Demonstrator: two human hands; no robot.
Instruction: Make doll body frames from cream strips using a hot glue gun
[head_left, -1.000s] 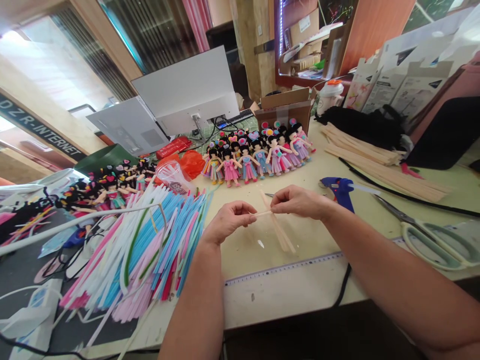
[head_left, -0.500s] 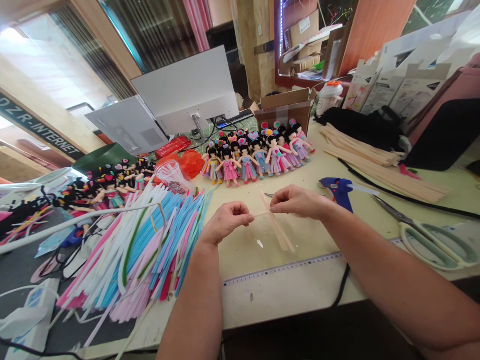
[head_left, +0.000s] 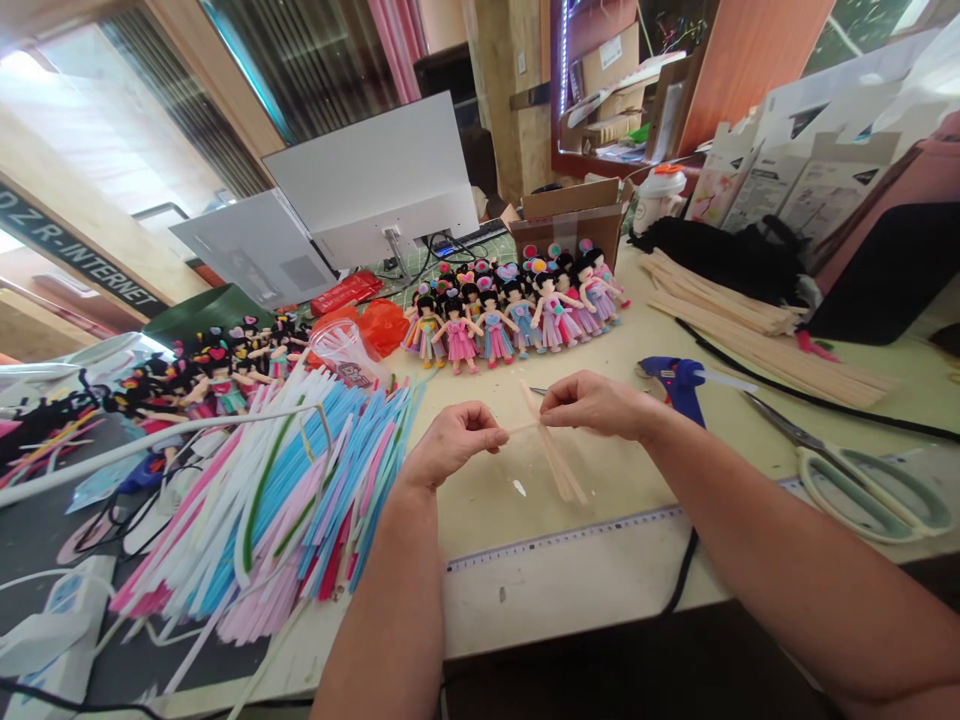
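Observation:
Between my two hands a short beige pipe cleaner is stretched roughly level above the table. My left hand pinches its left end between thumb and fingertips. At the other end, the fingertips of my right hand are pinched together on the same piece. Several beige pipe cleaners lie loosely side by side just under and in front of the right fingertips. Whether the held piece touches them I cannot tell. A thin dark metal tip shows behind the right fingers, its other end hidden.
Finished pipe-cleaner dolls stand in rows behind my hands. Coloured pipe cleaners are heaped left. To the right are a blue glue gun, scissors and more beige pipe cleaners. A ruler runs along the front.

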